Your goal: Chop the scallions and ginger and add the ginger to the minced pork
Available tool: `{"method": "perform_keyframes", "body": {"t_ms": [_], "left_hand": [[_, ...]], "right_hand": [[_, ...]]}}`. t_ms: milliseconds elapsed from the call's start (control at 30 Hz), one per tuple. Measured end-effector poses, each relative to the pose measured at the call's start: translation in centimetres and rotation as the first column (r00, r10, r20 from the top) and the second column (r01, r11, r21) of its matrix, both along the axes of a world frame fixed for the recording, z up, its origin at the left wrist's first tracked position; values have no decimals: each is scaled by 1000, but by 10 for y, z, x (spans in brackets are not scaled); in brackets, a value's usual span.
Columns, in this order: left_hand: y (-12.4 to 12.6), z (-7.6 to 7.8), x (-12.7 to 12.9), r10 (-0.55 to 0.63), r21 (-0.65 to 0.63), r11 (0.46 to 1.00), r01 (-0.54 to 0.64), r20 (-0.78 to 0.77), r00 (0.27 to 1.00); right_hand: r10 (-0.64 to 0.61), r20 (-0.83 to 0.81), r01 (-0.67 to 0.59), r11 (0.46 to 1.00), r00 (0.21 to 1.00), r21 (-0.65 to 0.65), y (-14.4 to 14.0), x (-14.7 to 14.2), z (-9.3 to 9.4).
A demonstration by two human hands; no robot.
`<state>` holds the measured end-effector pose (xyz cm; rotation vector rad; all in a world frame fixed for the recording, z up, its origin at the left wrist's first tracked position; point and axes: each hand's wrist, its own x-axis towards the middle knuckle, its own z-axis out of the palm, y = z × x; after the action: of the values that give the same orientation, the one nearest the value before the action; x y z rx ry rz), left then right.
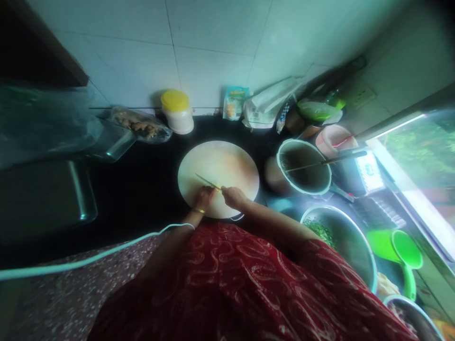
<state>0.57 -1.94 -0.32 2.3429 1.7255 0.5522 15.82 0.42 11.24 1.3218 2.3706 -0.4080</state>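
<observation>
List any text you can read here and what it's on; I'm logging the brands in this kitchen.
None can be read.
Small packet by the wall: printing, too blurred.
White bag: a barcode-like patch, too small.
Yellow-lidded jar: no label visible.
Knife and board: no markings.

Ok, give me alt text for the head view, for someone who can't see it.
Both hands meet on a round pale cutting board on a dark counter: the right hand grips a knife whose blade points left over the left hand. A pot and a steel bowl of chopped greens sit to the right, a yellow-lidded jar behind.
</observation>
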Motion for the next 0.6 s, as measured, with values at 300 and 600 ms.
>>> {"method": "perform_keyframes", "body": {"t_ms": [300, 600], "left_hand": [[1, -19, 1, 72, 59, 996, -73, 18, 997], [4, -20, 0, 45, 80, 996, -51, 76, 996]], "right_hand": [[-14, 0, 14, 1000, 1000, -11, -2, -5, -11], [-18, 16, 18, 1000, 1000, -12, 0, -4, -10]]}}
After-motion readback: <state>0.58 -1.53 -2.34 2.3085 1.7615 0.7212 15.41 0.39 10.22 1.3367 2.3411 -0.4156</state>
